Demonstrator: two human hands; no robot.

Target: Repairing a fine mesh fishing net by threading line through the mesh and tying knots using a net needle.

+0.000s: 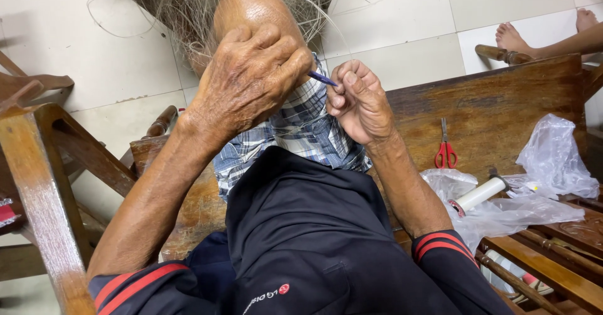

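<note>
While both hands work close together over a raised knee, the scene catalogues as follows:

- Netting needle (322,78): slim, blue, only a short length showing. It bridges the small gap between the hands, its long axis running left to right with a slight downward slope toward the right hand.
- Left hand (248,79): curled shut, knuckles up, resting on the knee. Its fingertips close on the near end of the needle, so this hand sits over most of the tool.
- Right hand (359,98): closed in a loose fist, thumb pressed to the bent fingers, pinching at the needle's tip; whether it also grips a strand cannot be told.
- Fishing net (188,4): fine pale mesh bunched just beyond the left hand, draped past the knee (251,7).
- Checked cloth (301,130): blue and white, directly beneath both hands.
- Wooden bench (496,111): to the right of the right hand, well apart.
- Red-handled scissors (445,152): lying on the bench, right of the right wrist.
- White spool (480,194): beside crumpled clear plastic bags (553,158), further right.
- Another person's bare feet (512,37): on the tiled floor beyond the bench.
</note>
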